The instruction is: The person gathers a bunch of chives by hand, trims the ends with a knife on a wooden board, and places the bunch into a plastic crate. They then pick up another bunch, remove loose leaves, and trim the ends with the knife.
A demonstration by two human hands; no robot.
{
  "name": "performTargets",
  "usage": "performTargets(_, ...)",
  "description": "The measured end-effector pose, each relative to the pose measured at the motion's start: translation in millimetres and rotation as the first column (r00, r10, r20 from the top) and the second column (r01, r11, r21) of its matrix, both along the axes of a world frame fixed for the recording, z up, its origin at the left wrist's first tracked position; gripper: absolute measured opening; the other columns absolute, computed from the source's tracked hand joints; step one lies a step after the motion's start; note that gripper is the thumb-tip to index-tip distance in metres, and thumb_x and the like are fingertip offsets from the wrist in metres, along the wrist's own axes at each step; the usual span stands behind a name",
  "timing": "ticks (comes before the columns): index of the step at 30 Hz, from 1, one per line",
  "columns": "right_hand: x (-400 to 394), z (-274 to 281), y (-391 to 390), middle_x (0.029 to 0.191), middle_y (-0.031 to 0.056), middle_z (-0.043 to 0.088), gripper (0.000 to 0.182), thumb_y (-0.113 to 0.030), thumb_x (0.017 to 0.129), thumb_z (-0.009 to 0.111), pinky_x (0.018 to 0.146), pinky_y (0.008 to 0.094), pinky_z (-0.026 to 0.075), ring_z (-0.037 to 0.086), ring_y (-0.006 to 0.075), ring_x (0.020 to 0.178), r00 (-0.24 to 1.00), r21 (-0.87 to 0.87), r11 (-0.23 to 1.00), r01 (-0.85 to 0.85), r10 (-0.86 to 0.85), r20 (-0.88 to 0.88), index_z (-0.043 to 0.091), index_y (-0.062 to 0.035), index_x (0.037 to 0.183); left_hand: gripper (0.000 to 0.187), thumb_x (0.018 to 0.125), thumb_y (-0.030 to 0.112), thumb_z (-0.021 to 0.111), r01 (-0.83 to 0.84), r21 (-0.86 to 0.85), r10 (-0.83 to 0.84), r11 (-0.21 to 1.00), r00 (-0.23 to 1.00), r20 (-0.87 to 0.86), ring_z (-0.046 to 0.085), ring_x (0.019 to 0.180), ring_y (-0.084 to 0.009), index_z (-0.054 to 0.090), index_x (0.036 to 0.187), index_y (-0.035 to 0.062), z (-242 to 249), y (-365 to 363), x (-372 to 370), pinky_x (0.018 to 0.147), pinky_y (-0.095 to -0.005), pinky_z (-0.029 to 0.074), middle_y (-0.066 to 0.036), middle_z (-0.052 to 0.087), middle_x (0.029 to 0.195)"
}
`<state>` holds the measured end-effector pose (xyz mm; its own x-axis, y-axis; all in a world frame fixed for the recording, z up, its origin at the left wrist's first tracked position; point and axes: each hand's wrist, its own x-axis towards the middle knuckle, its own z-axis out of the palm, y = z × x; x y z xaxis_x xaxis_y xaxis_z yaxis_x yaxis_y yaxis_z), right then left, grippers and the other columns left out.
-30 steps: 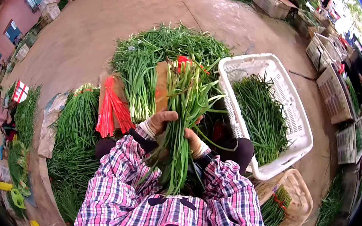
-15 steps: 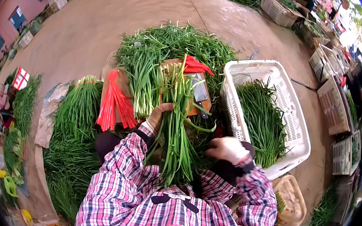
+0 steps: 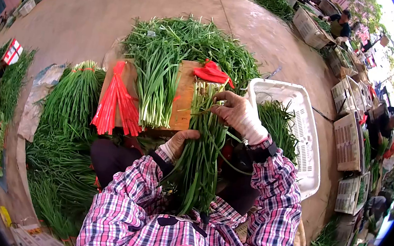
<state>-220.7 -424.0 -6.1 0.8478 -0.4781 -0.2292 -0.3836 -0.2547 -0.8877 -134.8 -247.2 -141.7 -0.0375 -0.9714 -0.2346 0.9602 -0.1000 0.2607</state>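
My left hand [image 3: 181, 143] is wrapped round a bunch of long green stalks [image 3: 198, 172], which hangs over my lap. At the upper part of this bunch, the fingers of my right hand [image 3: 237, 114] pinch a thin yellowish stalk. Just beyond is a wooden board [image 3: 184, 97], bearing a loose pile of green stalks [image 3: 154, 89] with pale ends towards me. A red cloth [image 3: 212, 73] lies on the board's far right. Red plastic strips [image 3: 120, 102] are spread on the board's left side. The knife is hidden behind the bunch and my right hand.
A white plastic crate [image 3: 310, 150] with green stalks stands at the right. Tied green bunches [image 3: 75, 99] lie on the left, over a larger green heap [image 3: 60, 170]. Another person [image 3: 340, 27] is among crates at the upper right. More crates [image 3: 349, 142] line the right side.
My right hand has moved up and left, from beside my knee to the bunch. The bunch in my left hand sits lower. The view has shifted, showing more of the right side.
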Motion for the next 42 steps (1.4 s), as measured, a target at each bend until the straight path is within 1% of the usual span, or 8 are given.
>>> performTargets(18,17.5,-20.1,-38.4,0.076,0.0027,0.063,0.027,-0.024,0.094,0.062,0.048,0.0236,0.047,0.057,0.01,0.055,0.893,0.289,0.896,0.338,-0.402,0.203,0.062,-0.0043,0.113,0.062,0.081,0.033,0.064,0.052,-0.15,-0.065,0.987,0.994,-0.086,0.063,0.105,-0.0372,0.05,0.132,-0.0005,-23.5,4.6,-0.6,0.1,-0.0606,0.043,-0.018,0.062,0.119)
performTargets(23,-37.9,-77.3,-40.3,0.092,0.0048,0.066,0.045,-0.046,0.093,0.058,0.063,0.0308,0.049,0.061,0.0159,0.072,0.761,0.537,0.662,0.522,-0.646,0.057,0.06,-0.0061,0.114,0.058,0.078,0.028,0.065,0.057,-0.152,-0.083,0.987,0.982,-0.168,0.064,0.104,-0.0352,0.054,0.128,0.0007,-5.3,8.7,2.0,0.1,-0.0613,0.043,-0.017,0.064,0.116)
performTargets(26,-51.4,-154.8,-30.7,0.098,0.006,0.067,0.062,-0.062,0.091,0.051,0.073,0.036,0.05,0.062,0.0194,0.078,0.853,0.835,0.395,0.382,-0.498,-0.154,0.057,-0.0076,0.121,0.062,0.075,0.031,0.068,0.033,-0.126,-0.055,0.991,0.984,-0.172,0.064,0.104,-0.0329,0.055,0.129,0.002,-0.3,7.8,-5.9,0.1,-0.0597,0.044,-0.015,0.064,0.118)
performTargets(28,-46.5,-140.6,-6.2,0.104,0.0096,0.068,0.055,-0.06,0.091,0.051,0.083,0.0411,0.051,0.062,0.0263,0.093,0.892,0.955,0.298,0.0,-0.431,0.134,0.063,-0.0092,0.11,0.065,0.075,0.031,0.068,0.077,-0.185,-0.108,0.98,0.98,-0.165,0.064,0.105,-0.0334,0.054,0.13,0.0022,1.1,3.3,-9.2,0.099,-0.0594,0.044,-0.016,0.063,0.12)
performTargets(30,-38.3,-94.4,8.4,0.109,0.0078,0.068,0.05,-0.051,0.093,0.056,0.09,0.0396,0.05,0.063,0.023,0.094,0.885,0.976,0.216,0.021,-0.459,0.083,0.062,-0.0078,0.118,0.063,0.076,0.03,0.068,0.123,-0.165,-0.15,0.979,0.976,-0.158,0.064,0.105,-0.0335,0.053,0.131,0.0016,13.6,1.6,-14.3,0.098,-0.0572,0.046,-0.018,0.063,0.12)
performTargets(35,-16.4,-102.1,-1.9,0.105,0.0055,0.068,0.044,-0.035,0.093,0.061,0.085,0.0285,0.047,0.061,0.0155,0.092,0.845,0.731,0.62,0.286,-0.523,0.113,0.061,-0.0003,0.121,0.063,0.083,0.031,0.065,-0.008,-0.053,0.005,0.999,0.998,-0.069,0.062,0.11,-0.0347,0.048,0.134,-0.0019,-47.5,4.7,-6.5,0.098,-0.0496,0.049,-0.021,0.06,0.124)
performTargets(37,-18.7,-112.0,-5.0,0.095,0.0019,0.065,0.043,-0.038,0.095,0.059,0.083,0.0261,0.046,0.058,0.013,0.089,0.885,0.546,0.762,0.35,-0.46,0.076,0.063,-0.0011,0.117,0.065,0.084,0.035,0.065,0.008,-0.123,-0.017,0.992,0.998,-0.068,0.062,0.11,-0.0348,0.047,0.135,-0.0022,10.3,-0.9,-21.2,0.098,-0.0489,0.048,-0.021,0.06,0.125)
performTargets(42,-22.1,-125.0,2.5,0.103,0.0,0.06,0.053,-0.046,0.095,0.056,0.087,0.0262,0.043,0.053,0.0108,0.095,0.848,0.449,0.865,0.225,-0.401,0.346,0.056,-0.0016,0.123,0.059,0.088,0.041,0.063,-0.015,-0.021,0.014,1.0,1.0,-0.027,0.064,0.105,-0.0307,0.053,0.129,0.0003,-6.8,-4.2,-24.9,0.094,-0.0449,0.051,-0.017,0.064,0.118)
